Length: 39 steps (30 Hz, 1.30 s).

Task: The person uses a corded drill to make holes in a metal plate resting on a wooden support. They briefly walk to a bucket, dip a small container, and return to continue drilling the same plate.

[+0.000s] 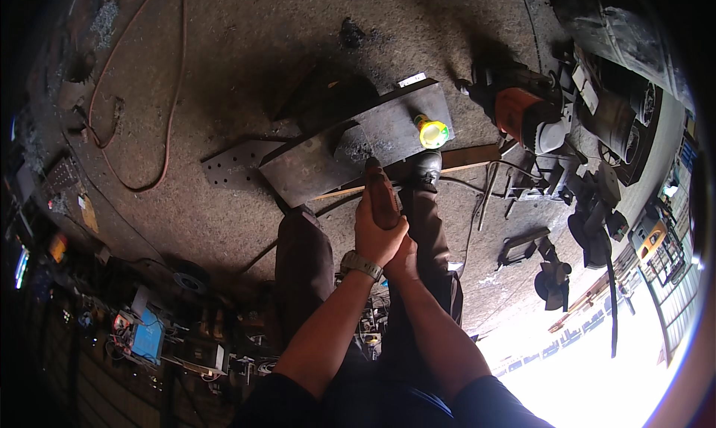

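Both my hands are closed together around a reddish-brown, elongated tool (382, 198) with a dark tip; its exact kind does not show. My left hand (375, 236), with a watch on the wrist, grips its rear. Just behind and to the right, my right hand (405, 259) presses against the left, its fingers partly hidden. The tool's tip is at the near edge of a long grey steel plate (298, 170), which lies slanted in front of me. On the plate's right end is a yellow can-like item (430, 132) with a green and white face. Dark grit lies mid-plate.
A perforated metal plate (231, 163) sticks out at left. A wooden strip (470, 157) runs beneath the steel. At right are an orange-red machine (522, 114) and dark metal parts (593, 211). A hose (179, 92) curves across the floor. A blue machine (148, 335) stands lower left.
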Each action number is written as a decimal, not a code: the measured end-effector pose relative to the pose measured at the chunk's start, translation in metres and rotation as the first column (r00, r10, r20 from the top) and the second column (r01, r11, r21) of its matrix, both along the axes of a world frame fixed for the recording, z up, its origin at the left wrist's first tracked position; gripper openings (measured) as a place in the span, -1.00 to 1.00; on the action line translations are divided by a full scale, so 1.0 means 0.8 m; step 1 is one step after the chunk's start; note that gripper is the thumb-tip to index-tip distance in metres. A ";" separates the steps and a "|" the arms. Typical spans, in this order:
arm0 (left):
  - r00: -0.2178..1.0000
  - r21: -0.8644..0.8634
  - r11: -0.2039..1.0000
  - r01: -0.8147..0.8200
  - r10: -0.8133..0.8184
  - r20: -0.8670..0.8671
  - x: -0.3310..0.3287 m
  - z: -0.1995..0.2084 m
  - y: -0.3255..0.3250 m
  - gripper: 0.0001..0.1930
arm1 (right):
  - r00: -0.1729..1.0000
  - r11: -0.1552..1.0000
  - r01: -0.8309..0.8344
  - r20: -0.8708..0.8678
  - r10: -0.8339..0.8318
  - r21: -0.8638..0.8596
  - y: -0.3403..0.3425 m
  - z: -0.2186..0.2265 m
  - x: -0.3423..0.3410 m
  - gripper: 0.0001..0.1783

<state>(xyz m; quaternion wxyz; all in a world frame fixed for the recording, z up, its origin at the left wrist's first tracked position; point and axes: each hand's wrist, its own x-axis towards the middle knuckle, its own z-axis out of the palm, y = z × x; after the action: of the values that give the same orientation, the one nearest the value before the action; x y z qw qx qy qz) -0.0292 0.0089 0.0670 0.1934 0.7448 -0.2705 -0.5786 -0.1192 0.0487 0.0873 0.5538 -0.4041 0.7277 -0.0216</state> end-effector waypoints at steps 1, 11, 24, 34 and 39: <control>1.000 -0.020 1.000 0.010 -0.010 0.025 0.000 -0.001 0.001 -0.03 | 1.000 1.000 -0.002 -0.006 0.002 0.009 -0.001 0.001 0.000 -0.39; 1.000 0.005 1.000 -0.021 0.021 -0.006 -0.004 -0.002 0.002 -0.01 | 0.998 0.999 -0.033 -0.056 0.033 0.011 0.000 -0.001 -0.003 -0.46; 0.998 -0.046 0.999 0.010 -0.007 0.056 -0.001 -0.005 0.010 -0.06 | 0.998 0.999 -0.031 -0.058 0.032 0.016 -0.007 0.005 0.003 -0.44; 0.999 -0.001 0.999 -0.033 0.033 -0.013 0.001 -0.002 0.005 -0.03 | 0.993 0.995 -0.095 -0.069 0.096 0.016 -0.001 -0.001 0.000 -0.42; 0.998 0.010 0.999 -0.050 0.050 -0.029 0.002 0.002 0.002 -0.04 | 0.997 0.997 -0.070 -0.040 0.071 0.012 -0.002 -0.001 0.000 -0.39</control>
<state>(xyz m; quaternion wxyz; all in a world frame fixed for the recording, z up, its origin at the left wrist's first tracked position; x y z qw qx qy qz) -0.0274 0.0102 0.0684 0.2080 0.7438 -0.2463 -0.5856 -0.1192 0.0472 0.0865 0.5416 -0.4269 0.7241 0.0097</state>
